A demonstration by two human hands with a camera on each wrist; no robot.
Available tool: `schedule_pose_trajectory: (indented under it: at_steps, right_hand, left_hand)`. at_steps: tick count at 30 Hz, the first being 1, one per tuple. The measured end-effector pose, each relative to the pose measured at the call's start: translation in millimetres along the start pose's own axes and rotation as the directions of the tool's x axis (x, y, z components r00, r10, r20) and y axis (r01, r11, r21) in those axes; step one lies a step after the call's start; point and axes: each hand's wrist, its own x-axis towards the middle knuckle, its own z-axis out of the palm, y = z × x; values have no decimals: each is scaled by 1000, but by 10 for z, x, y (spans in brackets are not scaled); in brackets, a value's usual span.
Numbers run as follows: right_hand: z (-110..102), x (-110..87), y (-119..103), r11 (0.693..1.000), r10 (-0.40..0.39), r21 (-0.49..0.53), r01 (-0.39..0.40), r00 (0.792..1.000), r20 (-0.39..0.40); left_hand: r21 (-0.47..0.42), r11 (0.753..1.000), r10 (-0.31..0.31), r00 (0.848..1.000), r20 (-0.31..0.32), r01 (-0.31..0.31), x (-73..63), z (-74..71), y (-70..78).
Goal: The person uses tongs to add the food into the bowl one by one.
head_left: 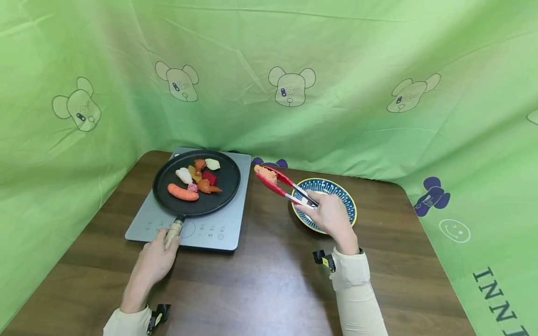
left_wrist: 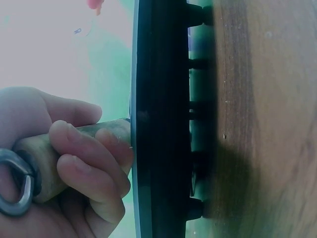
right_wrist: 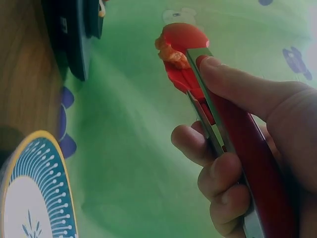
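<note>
My left hand (head_left: 157, 256) grips the wooden handle (head_left: 174, 231) of a black frying pan (head_left: 210, 205), and the left wrist view has the fingers curled round it. Several food pieces lie in the pan, among them an orange-red sausage (head_left: 183, 192), white pieces and a red piece (head_left: 208, 177). My right hand (head_left: 329, 214) holds red-tipped tongs (right_wrist: 252, 163) in front of a blue-patterned plate (head_left: 350, 205). Between the tong tips sits a crumbly orange-brown food piece (head_left: 267, 174), raised off the table between pan and plate. The hand hides part of the plate.
Under the pan is a grey induction cooktop (head_left: 143, 228) with touch controls on its front part. Both stand on a dark wooden table (head_left: 269, 280). Green cloth (head_left: 235, 56) with printed bear heads hangs behind and at both sides.
</note>
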Motion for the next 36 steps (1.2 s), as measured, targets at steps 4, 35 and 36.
schedule_pose_trajectory:
  at_steps: [4, 35, 36]
  right_hand:
    - [7, 33, -50, 1000, -5, -2, 5, 1000, 6]
    - [396, 215, -468, 991, -133, -14, 134, 990, 53]
    - [411, 224, -476, 991, -132, -23, 133, 990, 54]
  left_hand:
    - [1, 1000, 0, 1000, -1, 0, -3, 0, 5]
    - [-4, 1000, -10, 1000, 14, 10, -10, 3, -2]
    - [-4, 1000, -11, 1000, 15, 11, -11, 3, -2]
